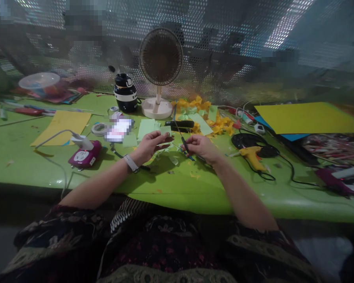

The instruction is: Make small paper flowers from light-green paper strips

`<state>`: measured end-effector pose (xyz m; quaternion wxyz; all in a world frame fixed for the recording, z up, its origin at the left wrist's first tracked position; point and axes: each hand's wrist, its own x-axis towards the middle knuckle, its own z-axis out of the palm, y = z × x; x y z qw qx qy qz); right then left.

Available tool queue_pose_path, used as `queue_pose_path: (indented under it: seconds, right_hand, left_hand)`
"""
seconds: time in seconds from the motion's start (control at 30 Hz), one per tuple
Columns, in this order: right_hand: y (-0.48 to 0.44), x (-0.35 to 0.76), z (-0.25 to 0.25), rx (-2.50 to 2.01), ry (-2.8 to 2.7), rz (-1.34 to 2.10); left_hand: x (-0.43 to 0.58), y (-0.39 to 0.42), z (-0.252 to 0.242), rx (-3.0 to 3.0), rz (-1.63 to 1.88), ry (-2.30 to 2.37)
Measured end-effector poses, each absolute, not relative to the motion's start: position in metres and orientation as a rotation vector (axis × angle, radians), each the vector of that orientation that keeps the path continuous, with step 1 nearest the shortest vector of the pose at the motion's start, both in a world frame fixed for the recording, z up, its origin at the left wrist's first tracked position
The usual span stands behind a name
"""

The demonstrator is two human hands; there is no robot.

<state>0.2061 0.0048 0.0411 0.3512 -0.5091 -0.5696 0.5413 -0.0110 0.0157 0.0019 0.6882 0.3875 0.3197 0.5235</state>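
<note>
My left hand [152, 145], with a pale watch strap on its wrist, is raised over the table's middle. Its thumb and index finger pinch a small pale green paper piece [166, 129], while the other fingers stretch out to the right. Facing it, my right hand [201, 147] is closed on a thin tool with a dark handle [184, 144]; its slender shaft points up and away. The tool's exact kind is unclear. Paper scraps [173, 160] lie beneath both hands. Just beyond them are a stack of light green paper [147, 126] and a black stapler-like object [179, 125].
A fan [157, 108] and a dark bottle [125, 94] stand at the back, beside orange paper flowers [224, 125]. A purple power socket [85, 155] sits left. To the right lie a yellow glue gun [250, 157], its black cord and yellow sheets [306, 118].
</note>
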Motion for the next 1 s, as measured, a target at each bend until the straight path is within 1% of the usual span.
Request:
queue_pose_path:
  seconds: [0.27, 0.43, 0.8, 1.0]
  right_hand:
    - [-0.003, 0.194, 0.026, -1.326, -1.635, 1.363]
    - [-0.005, 0.188, 0.026, -1.389, -1.648, 1.292]
    - [-0.005, 0.188, 0.024, -1.343, -1.66, 1.356]
    - [-0.004, 0.191, 0.025, -1.314, -1.672, 1.393]
  left_hand:
    - [-0.008, 0.011, 0.01, 0.741, 1.292, 0.655]
    - [-0.006, 0.009, 0.012, 0.725, 1.276, 0.644]
    - [-0.006, 0.011, 0.01, 0.685, 1.331, 0.617]
    - [-0.006, 0.01, 0.011, 0.71, 1.297, 0.673]
